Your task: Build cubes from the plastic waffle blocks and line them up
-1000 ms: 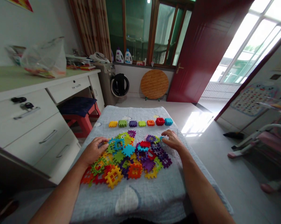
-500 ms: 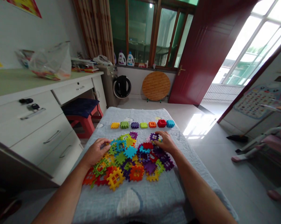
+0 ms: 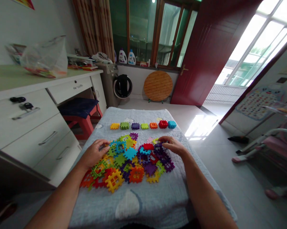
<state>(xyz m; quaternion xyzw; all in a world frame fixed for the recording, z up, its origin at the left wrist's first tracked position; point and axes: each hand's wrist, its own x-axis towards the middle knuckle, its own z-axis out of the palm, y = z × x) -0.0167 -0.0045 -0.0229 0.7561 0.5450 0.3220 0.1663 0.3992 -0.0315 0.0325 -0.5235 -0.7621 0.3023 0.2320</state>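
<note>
On a cloth-covered table lies a pile of flat, notched plastic pieces, among them a blue piece (image 3: 130, 153), an orange piece (image 3: 136, 175) and a yellow piece (image 3: 114, 180). At the pile's left edge rests my left hand (image 3: 95, 153), thumb and fingers apart, fingertips beside the blue and green pieces. My right hand (image 3: 173, 146) is over the upper right of the pile, its fingers apart with nothing visibly gripped. Purple pieces (image 3: 167, 163) lie below it, and a yellow-green piece (image 3: 155, 141) is by its fingertips. Behind the pile stands a row of several stacks, including a red stack (image 3: 163, 124).
The pale blue cloth (image 3: 162, 198) covers the table. To the left are a white desk (image 3: 26, 121) and a red stool (image 3: 86, 127) with a dark top. A round wooden board (image 3: 157, 86) leans at the back wall; a pink chair (image 3: 277, 146) is at the right.
My right hand has let go of the purple windowed piece, which no longer shows at its fingertips; the yellow-green piece there is now more visible. The camera view has shifted slightly.
</note>
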